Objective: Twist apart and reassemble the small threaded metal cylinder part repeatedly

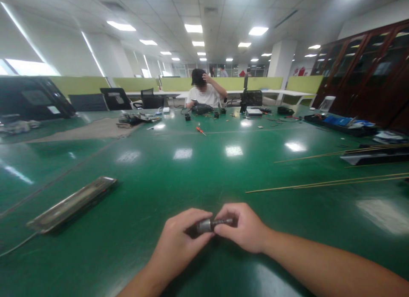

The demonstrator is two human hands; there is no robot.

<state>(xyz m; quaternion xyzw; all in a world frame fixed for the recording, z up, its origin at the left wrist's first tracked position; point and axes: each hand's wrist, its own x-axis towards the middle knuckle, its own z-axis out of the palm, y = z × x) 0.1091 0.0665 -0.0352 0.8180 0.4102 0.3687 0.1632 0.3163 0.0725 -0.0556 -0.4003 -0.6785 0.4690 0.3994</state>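
A small grey metal cylinder with a thin ribbed shaft, much like a small motor, is held just above the green tabletop near its front. My left hand is closed round the cylinder's body, thumb on the near side and fingers on the far side. At the shaft end, my right hand has thumb and fingers pinched about the ribbed part. The shaft points right, towards my right palm. Both hands nearly touch at the fingertips. Blur hides the finer detail of the part.
A power strip with a cable lies at left on the green table. Long thin rods reach in from the right. An orange screwdriver lies farther off. Across the table, a person sits behind scattered small parts.
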